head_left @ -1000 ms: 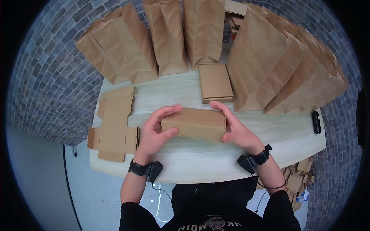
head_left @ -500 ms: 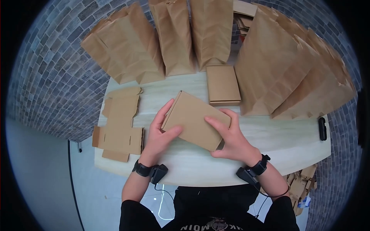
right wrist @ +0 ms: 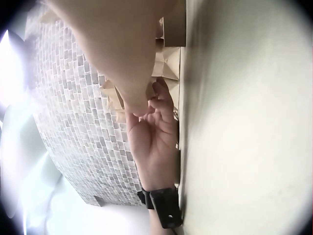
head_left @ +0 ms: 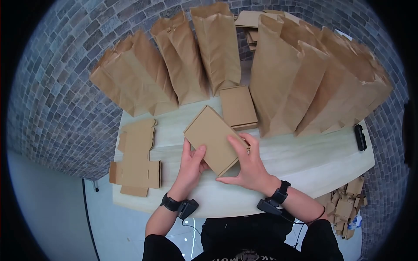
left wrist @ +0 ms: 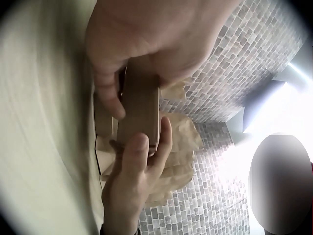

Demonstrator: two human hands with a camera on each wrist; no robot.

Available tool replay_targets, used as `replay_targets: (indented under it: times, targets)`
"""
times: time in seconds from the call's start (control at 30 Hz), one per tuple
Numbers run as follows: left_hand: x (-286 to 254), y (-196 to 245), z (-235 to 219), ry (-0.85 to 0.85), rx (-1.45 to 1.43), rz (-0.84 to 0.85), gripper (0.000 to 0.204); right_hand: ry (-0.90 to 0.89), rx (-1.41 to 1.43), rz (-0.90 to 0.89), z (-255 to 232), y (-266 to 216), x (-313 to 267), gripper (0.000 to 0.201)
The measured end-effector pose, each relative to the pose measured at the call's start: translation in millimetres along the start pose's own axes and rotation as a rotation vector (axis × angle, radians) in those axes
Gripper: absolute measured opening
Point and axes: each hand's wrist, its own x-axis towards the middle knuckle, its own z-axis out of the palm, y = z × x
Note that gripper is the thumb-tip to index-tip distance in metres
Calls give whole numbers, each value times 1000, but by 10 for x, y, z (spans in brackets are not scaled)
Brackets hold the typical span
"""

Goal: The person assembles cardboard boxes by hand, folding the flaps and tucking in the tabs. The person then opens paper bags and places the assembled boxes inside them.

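A closed flat cardboard box [head_left: 213, 141] is held tilted above the table in the head view. The left hand [head_left: 191, 167] grips its lower left edge, thumb on the top face and fingers underneath. At its right side, the right hand [head_left: 252, 165] holds the box between the thumb at the near corner and fingers over the top and far edge. The left wrist view shows the box's side [left wrist: 139, 107] between both hands. From the right wrist, the left hand [right wrist: 154, 139] appears palm up, with the box mostly hidden behind the right hand.
A second closed box [head_left: 238, 106] lies just beyond. Several tall paper bags [head_left: 217, 48] line the back. An unfolded cardboard blank [head_left: 138, 156] lies at the left, a black object [head_left: 360, 137] at the right edge. Cardboard pieces [head_left: 346, 209] sit below the table's right side.
The held box has turned from showing its narrow side to showing its broad face, then rotated further. Both hands have shifted their grip around it. The head view has shifted too.
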Motion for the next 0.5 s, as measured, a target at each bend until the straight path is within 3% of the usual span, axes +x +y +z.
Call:
replay_targets:
  times: [0.13,0.33,0.43,0.5]
  targets:
    - [249,105,148,23,102,99,65,50,84,27,-53,78,53,109]
    - [1080,173,315,73,171,168,56,89,0,123,-97,317,78,91]
    - [1280,145,378,140,365,150,48,121,-22,165,-76,406,81,90]
    - [1445,-62,290,170,683,246,54,124,2,187,-38,441,77,88]
